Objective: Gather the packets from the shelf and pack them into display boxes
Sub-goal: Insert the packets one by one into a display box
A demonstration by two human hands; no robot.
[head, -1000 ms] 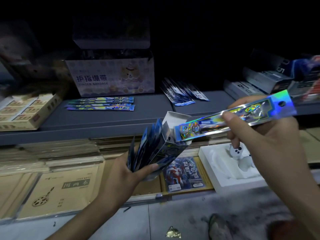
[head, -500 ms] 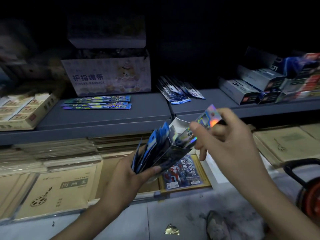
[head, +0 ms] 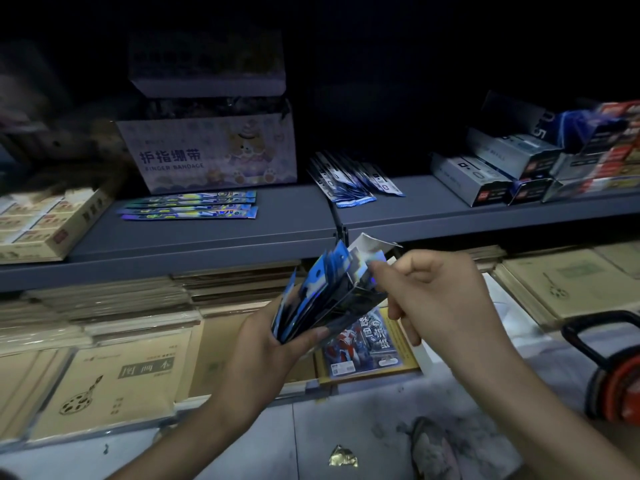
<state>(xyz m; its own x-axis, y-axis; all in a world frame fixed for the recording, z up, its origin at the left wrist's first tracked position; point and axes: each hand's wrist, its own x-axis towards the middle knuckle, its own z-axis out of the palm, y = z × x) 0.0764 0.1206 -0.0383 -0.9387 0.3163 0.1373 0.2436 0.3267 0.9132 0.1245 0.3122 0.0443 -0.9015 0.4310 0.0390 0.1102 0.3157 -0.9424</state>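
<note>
closest to us, the left hand [head: 266,355] is wrapped round the bottom of the display box [head: 353,297], thumb across the front, with a fan of blue packets [head: 311,289] squeezed against the box's left side in the same grip. the box leans, its long axis running from that palm up and to the right, open mouth at the top right. right there at the mouth is the right hand [head: 440,299], fingers curled in, thumb and forefinger closed on the tail of a shiny packet [head: 373,261]. only a glint of it shows above the rim; the rest is down inside, lined up with the box's length. this one looks almost home, and a short push along that same slant should seat it.

under the hands, brown sketch pads [head: 114,386] lie flat on the lower level. beyond them, on the grey shelf [head: 207,240], the next lot waits: a shelf stack [head: 188,206] of shiny packets, flat, long side running left to right along the shelf edge, up and left of the box. the left hand is on the nearer side but it's full, so i reckon the right hand goes across for them and turns each one end-on to the mouth. further right, a loose heap of blue and white packets [head: 349,183] fans out toward us.
</note>
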